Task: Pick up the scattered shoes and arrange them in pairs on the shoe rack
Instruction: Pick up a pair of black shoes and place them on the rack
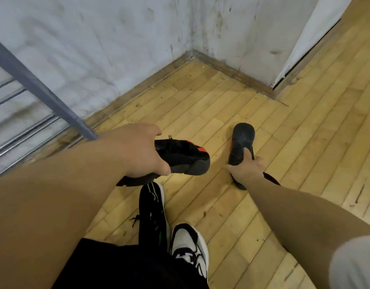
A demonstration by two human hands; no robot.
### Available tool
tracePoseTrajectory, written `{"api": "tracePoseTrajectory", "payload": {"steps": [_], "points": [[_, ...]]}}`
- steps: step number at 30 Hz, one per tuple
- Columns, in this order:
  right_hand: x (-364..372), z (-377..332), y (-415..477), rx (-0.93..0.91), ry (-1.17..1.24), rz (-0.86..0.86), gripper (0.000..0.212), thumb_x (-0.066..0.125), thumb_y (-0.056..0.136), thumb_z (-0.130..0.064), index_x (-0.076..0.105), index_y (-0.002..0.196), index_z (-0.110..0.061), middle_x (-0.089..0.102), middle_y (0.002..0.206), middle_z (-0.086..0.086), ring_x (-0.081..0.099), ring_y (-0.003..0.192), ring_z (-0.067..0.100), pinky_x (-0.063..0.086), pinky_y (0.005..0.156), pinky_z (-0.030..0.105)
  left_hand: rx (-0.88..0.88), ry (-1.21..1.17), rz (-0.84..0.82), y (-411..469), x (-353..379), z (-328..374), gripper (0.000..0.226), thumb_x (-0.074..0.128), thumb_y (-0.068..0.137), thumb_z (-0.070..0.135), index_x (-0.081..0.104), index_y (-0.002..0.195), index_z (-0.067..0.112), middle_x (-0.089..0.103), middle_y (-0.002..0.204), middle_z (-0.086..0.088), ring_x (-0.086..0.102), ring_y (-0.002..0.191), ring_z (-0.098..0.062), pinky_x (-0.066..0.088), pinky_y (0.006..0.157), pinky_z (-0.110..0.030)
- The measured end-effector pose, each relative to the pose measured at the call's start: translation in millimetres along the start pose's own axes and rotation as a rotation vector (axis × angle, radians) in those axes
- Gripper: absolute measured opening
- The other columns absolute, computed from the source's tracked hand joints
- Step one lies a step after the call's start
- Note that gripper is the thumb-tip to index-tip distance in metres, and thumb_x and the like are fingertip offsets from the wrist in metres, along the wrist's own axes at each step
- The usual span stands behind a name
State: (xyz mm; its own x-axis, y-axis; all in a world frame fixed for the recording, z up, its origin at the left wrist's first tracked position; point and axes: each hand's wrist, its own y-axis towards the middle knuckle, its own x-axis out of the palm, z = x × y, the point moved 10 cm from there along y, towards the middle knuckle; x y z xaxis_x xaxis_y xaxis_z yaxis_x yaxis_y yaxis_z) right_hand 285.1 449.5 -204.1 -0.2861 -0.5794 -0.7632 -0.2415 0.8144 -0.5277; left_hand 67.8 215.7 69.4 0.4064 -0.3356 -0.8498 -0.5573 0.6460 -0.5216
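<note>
Over the wooden floor [221, 105], two hands [136, 151] each grip one black shoe [186, 157].

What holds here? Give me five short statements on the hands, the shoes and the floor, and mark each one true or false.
1. The left hand grips a black shoe with a red patch. True.
2. The right hand is empty. False: it is closed on a second black shoe, its toe pointing away from the person.
3. A black sneaker with green streaks lies on the floor below the left hand. True.
4. The floor is grey tile. False: it is a yellowish wooden plank floor.
5. The white and black sneaker sits on a rack shelf. False: it is down at floor level beside the green-streaked one.
</note>
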Motion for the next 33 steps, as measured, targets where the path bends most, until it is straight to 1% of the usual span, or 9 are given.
{"api": "tracePoseTrajectory", "payload": {"steps": [7, 9, 13, 16, 19, 25, 28, 31, 33], "points": [[13.9, 1.3, 17.1, 0.103, -0.179, 0.067, 0.105, 0.071, 0.080, -0.053, 0.004, 0.160, -0.038, 0.025, 0.154, 0.017, 0.035, 0.135, 0.049, 0.034, 0.111, 0.060, 0.010, -0.105, -0.035, 21.7, 7.4, -14.9, 0.104, 0.082, 0.064, 0.062, 0.033, 0.153, 0.042, 0.052, 0.140, 0.009, 0.054, 0.109, -0.015, 0.051, 0.091, -0.036], [1.5, -9.2, 6.6, 0.080, 0.036, 0.092, 0.103, 0.070, 0.075, -0.056, 0.013, 0.159, -0.038, 0.035, 0.149, 0.015, 0.042, 0.131, 0.045, 0.043, 0.106, 0.057, 0.016, -0.136, -0.032, 22.6, 5.4, -16.3, 0.104, 0.083, 0.064, 0.062, 0.034, 0.154, 0.041, 0.051, 0.141, 0.008, 0.054, 0.112, -0.015, 0.051, 0.094, -0.037], [-29.9, -9.5, -65.3, 0.154, 1.090, 0.078, 0.083, 0.075, 0.070, -0.050, 0.043, 0.147, -0.044, 0.061, 0.136, 0.003, 0.065, 0.114, 0.031, 0.056, 0.096, 0.053, -0.011, -0.264, 0.011, 15.3, -6.8, -31.7, 0.104, 0.084, 0.061, 0.064, 0.039, 0.151, 0.042, 0.054, 0.143, 0.007, 0.059, 0.116, -0.019, 0.051, 0.098, -0.040], [-41.7, -7.3, -146.0, 0.033, 1.298, -0.004, 0.060, 0.072, 0.090, -0.029, 0.050, 0.145, -0.042, 0.069, 0.125, 0.000, 0.072, 0.108, 0.027, 0.056, 0.095, 0.050, -0.048, -0.368, 0.091, 1.6, -19.8, -44.1, 0.099, 0.084, 0.062, 0.063, 0.043, 0.149, 0.041, 0.054, 0.142, 0.004, 0.060, 0.113, -0.022, 0.051, 0.097, -0.041], [-47.3, -18.1, -205.3, -0.129, 1.426, -0.160, 0.053, 0.061, 0.097, -0.025, 0.050, 0.147, -0.039, 0.068, 0.134, 0.006, 0.069, 0.116, 0.033, 0.051, 0.103, 0.054, -0.066, -0.453, 0.169, -27.9, -33.6, -54.6, 0.103, 0.085, 0.059, 0.063, 0.043, 0.150, 0.039, 0.055, 0.143, 0.002, 0.061, 0.112, -0.024, 0.052, 0.097, -0.041], [-124.0, -84.6, -286.2, -0.400, 1.342, -0.185, 0.063, 0.060, 0.098, -0.016, 0.044, 0.148, -0.050, 0.073, 0.121, 0.001, 0.074, 0.106, 0.027, 0.054, 0.090, 0.045, -0.038, -0.546, 0.510, -134.4, -86.5, -79.0, 0.100, 0.084, 0.066, 0.056, 0.038, 0.153, 0.036, 0.052, 0.148, 0.003, 0.052, 0.130, -0.024, 0.043, 0.096, -0.033], [-168.3, -131.6, -334.2, -0.615, 1.129, -0.137, 0.069, 0.066, 0.096, -0.018, 0.039, 0.149, -0.055, 0.074, 0.123, -0.004, 0.073, 0.110, 0.021, 0.055, 0.092, 0.043, -0.046, -0.530, 0.618, -199.1, -95.7, -107.9, 0.100, 0.078, 0.060, 0.067, 0.036, 0.149, 0.047, 0.059, 0.137, 0.009, 0.058, 0.119, -0.024, 0.049, 0.099, -0.042], [-195.1, -189.8, -387.1, -0.822, 0.991, -0.116, 0.074, 0.067, 0.096, -0.013, 0.037, 0.152, -0.050, 0.069, 0.128, -0.010, 0.071, 0.107, 0.006, 0.058, 0.079, 0.022, -0.106, -0.462, 0.634, -262.8, -92.0, -154.7, 0.103, 0.076, 0.057, 0.073, 0.028, 0.147, 0.056, 0.062, 0.130, 0.017, 0.062, 0.110, -0.018, 0.053, 0.094, -0.041], [-196.5, -233.0, -422.5, -0.944, 0.916, -0.131, 0.074, 0.071, 0.093, -0.013, 0.042, 0.145, -0.056, 0.065, 0.134, -0.012, 0.068, 0.115, 0.006, 0.056, 0.092, 0.032, -0.156, -0.419, 0.663, -303.5, -89.2, -189.9, 0.104, 0.076, 0.057, 0.074, 0.027, 0.147, 0.056, 0.064, 0.127, 0.017, 0.063, 0.109, -0.016, 0.053, 0.092, -0.038]]}}
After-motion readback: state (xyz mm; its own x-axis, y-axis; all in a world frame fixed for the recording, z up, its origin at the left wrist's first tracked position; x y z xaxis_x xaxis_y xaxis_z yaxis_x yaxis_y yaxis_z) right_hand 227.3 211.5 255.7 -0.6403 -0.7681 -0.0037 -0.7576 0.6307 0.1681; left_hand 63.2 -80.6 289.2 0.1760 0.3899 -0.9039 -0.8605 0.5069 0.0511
